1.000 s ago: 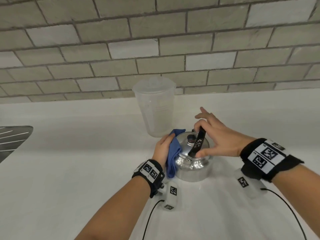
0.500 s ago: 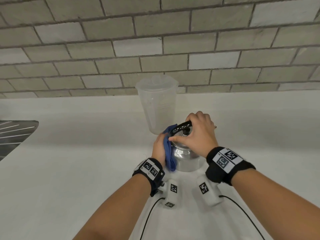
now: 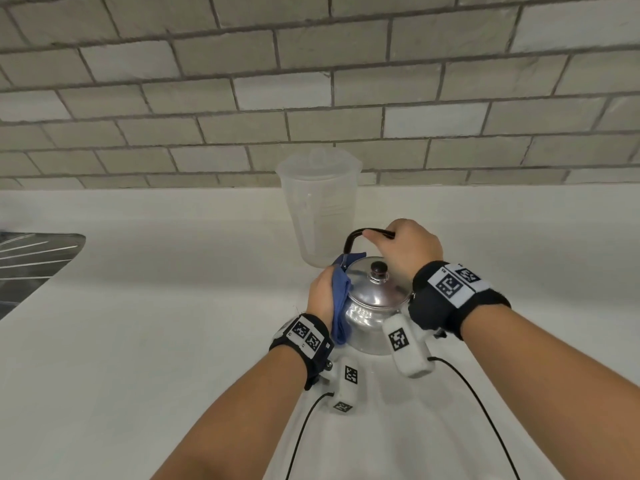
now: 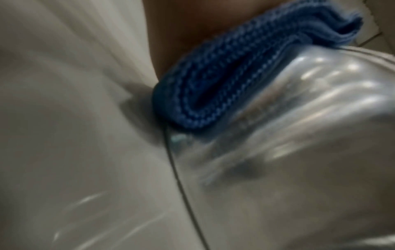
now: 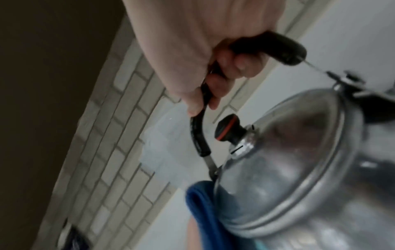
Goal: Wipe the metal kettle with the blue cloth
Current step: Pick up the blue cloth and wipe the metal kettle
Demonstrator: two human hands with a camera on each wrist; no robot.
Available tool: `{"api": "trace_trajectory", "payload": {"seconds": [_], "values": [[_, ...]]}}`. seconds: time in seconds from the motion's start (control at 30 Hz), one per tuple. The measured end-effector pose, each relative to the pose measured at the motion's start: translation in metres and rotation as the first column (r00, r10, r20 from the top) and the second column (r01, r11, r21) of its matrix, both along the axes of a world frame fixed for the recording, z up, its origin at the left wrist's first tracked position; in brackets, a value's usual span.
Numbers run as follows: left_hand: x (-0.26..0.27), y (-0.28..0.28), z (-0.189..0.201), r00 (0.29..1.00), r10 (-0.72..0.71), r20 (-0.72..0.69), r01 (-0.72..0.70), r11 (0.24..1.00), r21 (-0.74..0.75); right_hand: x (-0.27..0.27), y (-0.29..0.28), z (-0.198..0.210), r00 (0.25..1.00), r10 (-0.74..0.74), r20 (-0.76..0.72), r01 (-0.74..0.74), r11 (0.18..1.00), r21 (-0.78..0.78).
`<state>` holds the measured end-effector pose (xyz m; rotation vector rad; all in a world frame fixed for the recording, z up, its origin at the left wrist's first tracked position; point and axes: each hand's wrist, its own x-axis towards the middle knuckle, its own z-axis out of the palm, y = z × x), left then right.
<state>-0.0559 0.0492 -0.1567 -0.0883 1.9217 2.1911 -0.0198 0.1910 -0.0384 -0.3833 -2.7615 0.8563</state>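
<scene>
A shiny metal kettle (image 3: 372, 306) (image 4: 299, 135) (image 5: 299, 177) stands on the white counter, its lid topped by a dark knob (image 3: 378, 268) (image 5: 227, 129). Its black handle (image 3: 353, 239) (image 5: 197, 135) is raised upright, and my right hand (image 3: 408, 247) (image 5: 213, 59) grips it with fingers curled round the top. My left hand (image 3: 322, 292) presses the folded blue cloth (image 3: 341, 299) (image 4: 224, 76) (image 5: 200, 203) flat against the kettle's left side. How the left fingers lie behind the cloth is hidden.
A translucent plastic jug (image 3: 320, 209) stands right behind the kettle, near the brick wall (image 3: 311, 81). A metal draining board (image 3: 31, 265) lies at the far left. Cables from the wrist units trail over the white counter (image 3: 156, 323) toward me.
My right hand took the kettle's handle, which lay over the lid, and swung it upright. The left hand has stayed on the cloth at the kettle's left side.
</scene>
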Motion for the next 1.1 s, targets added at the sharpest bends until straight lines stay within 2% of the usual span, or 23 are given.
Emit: {"api": "trace_trajectory", "payload": {"seconds": [0.07,0.1,0.17,0.23,0.3,0.4,0.47,0.57,0.63,0.73,0.83,0.9,0.97,1.0,1.03,1.07,1.1], "values": [[0.005,0.001,-0.001,1.0,0.008,0.001,-0.008,1.0,-0.001,0.0,0.009,-0.002,0.997,-0.066,0.044,0.074,0.973,-0.218],[0.006,0.003,-0.002,1.0,0.016,0.006,-0.016,1.0,-0.006,0.0,0.013,-0.004,0.994,-0.094,0.048,0.105,0.932,-0.346],[0.007,0.008,-0.007,1.0,0.012,-0.015,-0.013,1.0,-0.019,0.001,0.018,-0.007,0.987,-0.153,0.043,0.148,0.787,-0.599],[0.008,0.01,-0.012,0.999,0.047,-0.021,-0.047,0.998,-0.028,0.007,0.017,-0.006,0.976,-0.21,0.053,0.178,0.637,-0.75],[0.013,0.01,-0.01,0.998,0.061,-0.019,-0.061,0.998,0.002,0.015,0.017,-0.005,0.976,-0.212,0.048,0.167,0.593,-0.788],[0.012,0.007,-0.006,0.997,0.028,-0.072,-0.029,1.0,-0.01,0.022,0.018,0.003,0.998,-0.061,-0.022,0.023,0.653,-0.757],[0.005,0.007,0.002,1.0,-0.028,0.004,0.028,0.999,-0.017,0.024,0.015,0.007,0.998,0.034,-0.049,-0.059,0.69,-0.721],[-0.012,0.005,0.015,0.995,-0.088,0.056,0.09,0.995,-0.039,0.021,0.006,0.005,0.997,-0.004,-0.076,-0.051,0.704,-0.708],[-0.019,0.005,0.018,0.995,-0.084,0.056,0.087,0.994,-0.06,0.019,0.001,-0.001,0.989,-0.129,-0.071,0.029,0.643,-0.765],[-0.02,0.005,0.015,0.999,-0.023,0.047,0.027,0.996,-0.087,0.018,-0.001,-0.012,0.952,-0.304,-0.008,0.139,0.459,-0.877],[-0.014,0.008,0.007,0.999,0.052,0.012,-0.051,0.996,-0.075,0.016,-0.007,-0.022,0.911,-0.411,0.022,0.177,0.343,-0.923],[-0.011,0.01,0.0,0.995,0.096,-0.021,-0.098,0.992,-0.081,0.015,-0.008,-0.023,0.903,-0.426,0.056,0.182,0.262,-0.948],[-0.01,0.011,-0.004,0.994,0.105,-0.024,-0.105,0.994,-0.026,0.018,-0.002,-0.022,0.945,-0.322,0.057,0.13,0.212,-0.968],[-0.01,0.01,-0.004,0.995,0.097,-0.013,-0.097,0.995,0.006,0.02,0.003,-0.02,0.969,-0.246,0.018,0.079,0.241,-0.967],[-0.01,0.009,-0.004,0.996,0.09,0.002,-0.09,0.996,0.018,0.025,0.009,-0.017,0.987,-0.156,-0.025,0.031,0.346,-0.938],[-0.01,0.007,-0.002,0.997,0.072,0.012,-0.072,0.997,0.023,0.029,0.015,-0.015,0.996,-0.06,-0.061,-0.02,0.52,-0.854],[-0.012,0.006,-0.002,0.999,0.052,0.011,-0.052,0.999,0.015,0.032,0.023,-0.015,0.996,0.029,-0.089,-0.083,0.714,-0.695]]}}
